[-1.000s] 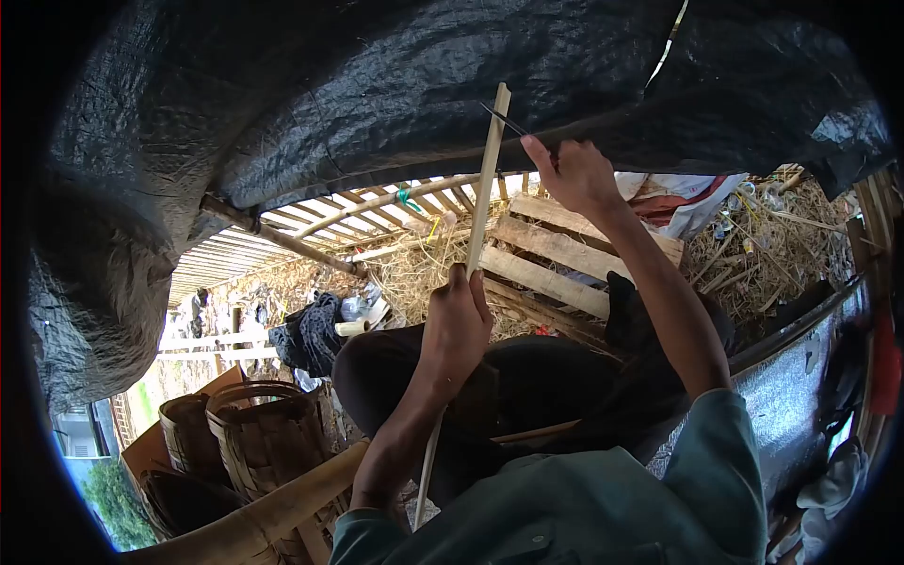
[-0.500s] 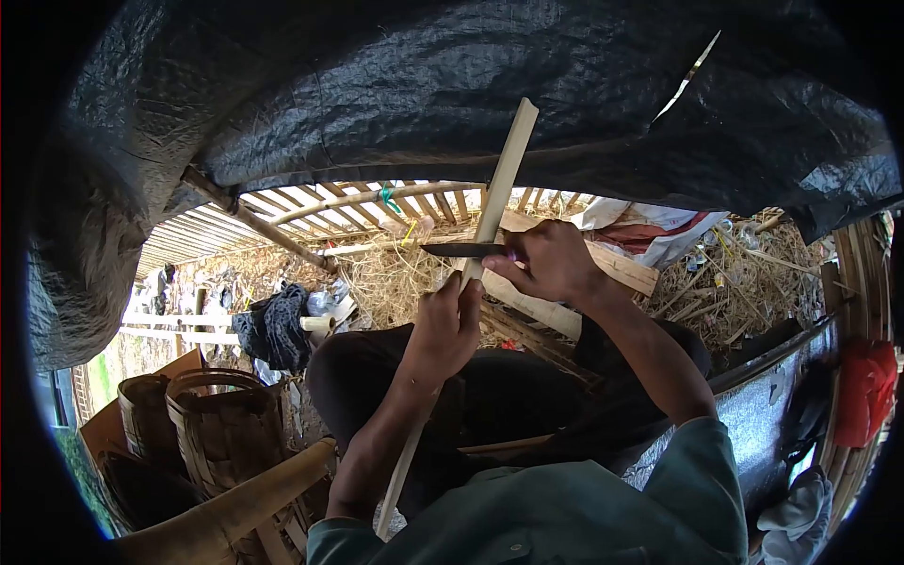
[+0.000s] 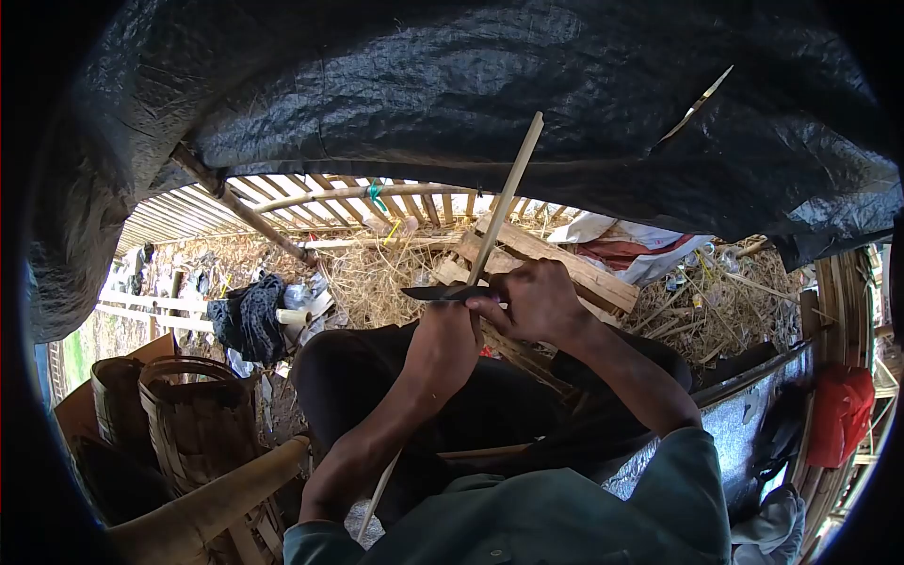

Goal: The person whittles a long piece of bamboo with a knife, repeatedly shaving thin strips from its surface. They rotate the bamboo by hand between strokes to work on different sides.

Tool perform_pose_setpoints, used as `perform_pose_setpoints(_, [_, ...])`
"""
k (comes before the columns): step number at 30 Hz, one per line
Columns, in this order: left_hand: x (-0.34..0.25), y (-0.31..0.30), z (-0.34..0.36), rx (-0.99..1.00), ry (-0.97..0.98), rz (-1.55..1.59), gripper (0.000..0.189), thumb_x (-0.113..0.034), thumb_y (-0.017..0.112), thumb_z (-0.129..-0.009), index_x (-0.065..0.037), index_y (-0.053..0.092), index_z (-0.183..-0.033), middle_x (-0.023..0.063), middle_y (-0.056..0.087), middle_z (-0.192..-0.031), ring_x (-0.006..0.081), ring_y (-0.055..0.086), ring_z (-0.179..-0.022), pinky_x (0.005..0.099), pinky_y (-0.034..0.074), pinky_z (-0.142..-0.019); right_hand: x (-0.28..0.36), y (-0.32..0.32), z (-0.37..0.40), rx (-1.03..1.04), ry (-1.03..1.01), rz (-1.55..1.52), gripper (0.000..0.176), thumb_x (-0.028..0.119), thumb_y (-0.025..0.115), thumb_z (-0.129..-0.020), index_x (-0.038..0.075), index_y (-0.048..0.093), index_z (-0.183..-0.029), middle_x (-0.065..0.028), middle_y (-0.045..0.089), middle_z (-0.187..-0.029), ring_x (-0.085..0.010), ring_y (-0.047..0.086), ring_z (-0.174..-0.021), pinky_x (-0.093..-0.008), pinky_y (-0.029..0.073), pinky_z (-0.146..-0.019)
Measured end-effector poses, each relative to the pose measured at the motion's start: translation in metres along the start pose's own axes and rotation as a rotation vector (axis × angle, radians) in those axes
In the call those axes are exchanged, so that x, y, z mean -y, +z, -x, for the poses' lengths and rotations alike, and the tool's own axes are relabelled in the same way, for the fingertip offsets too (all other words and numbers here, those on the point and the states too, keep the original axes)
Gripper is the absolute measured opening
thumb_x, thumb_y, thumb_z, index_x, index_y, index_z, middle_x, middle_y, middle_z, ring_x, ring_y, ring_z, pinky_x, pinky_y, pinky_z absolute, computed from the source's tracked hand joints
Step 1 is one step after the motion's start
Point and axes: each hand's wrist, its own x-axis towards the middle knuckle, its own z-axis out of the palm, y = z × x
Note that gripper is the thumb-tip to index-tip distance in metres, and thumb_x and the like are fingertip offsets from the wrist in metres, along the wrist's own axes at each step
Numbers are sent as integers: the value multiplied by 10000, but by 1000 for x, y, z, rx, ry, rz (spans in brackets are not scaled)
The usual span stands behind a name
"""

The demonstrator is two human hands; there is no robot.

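A long pale strip, seemingly bamboo, slants up and away from my lap, its narrow edge toward me. My left hand is closed around it just below the knife. In my right hand is a knife; the fingers wrap its handle and hide most of it. Its dark blade points left, lying across the strip right above my left hand. Whether the edge bites into the strip cannot be made out. The strip's lower end emerges below my left forearm.
Wooden pieces lie beyond my knees among straw and shavings. Woven baskets and a thick bamboo pole stand at lower left. Black sheeting hangs ahead. A red bag is at right.
The strip has been turned, so its narrow edge shows instead of its broad face. Both hands and the knife sit slightly lower in view, and the knife is closer to my left hand.
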Motion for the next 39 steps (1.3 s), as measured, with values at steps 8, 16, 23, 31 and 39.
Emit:
perform_pose_setpoints(8, [1,-5,1,-28,-207,-81,254,-182,433,-962,44,472,-852,233,543,-537,427,575,-503,484,461,-442,-60,-9,-22,-342,346,-77,512,459,509,-901,15,659,-695,-142,621,-584,-363,645,-623,-418,530,-627])
perform_pose_setpoints(16, [1,1,0,-64,-211,-59,223,-146,462,-945,42,471,-827,248,545,-570,451,568,-553,496,437,-480,-17,0,-7,-13,108,-262,465,436,511,-905,40,683,-734,-148,591,-543,-336,626,-564,-417,494,-557])
perform_pose_setpoints(23, [-9,7,6,66,-286,-3,245,-182,433,-959,50,452,-882,262,551,-586,457,578,-563,516,448,-490,-73,-5,-38,-226,539,9,623,525,442,-909,-8,665,-674,-245,618,-641,-428,637,-712,-470,526,-666])
perform_pose_setpoints(31, [-4,6,2,23,-196,59,225,-153,462,-945,50,471,-849,230,519,-509,440,557,-493,480,443,-442,-122,-31,-25,-423,515,-147,647,540,431,-912,-49,617,-719,-278,608,-742,-484,581,-768,-505,460,-736])
perform_pose_setpoints(39, [-2,0,1,103,-231,59,243,-200,428,-962,35,480,-935,250,575,-596,450,603,-595,518,484,-539,-26,-20,-16,-144,-147,-98,383,353,670,-808,35,564,-622,-98,510,-507,-299,526,-468,-383,420,-498])
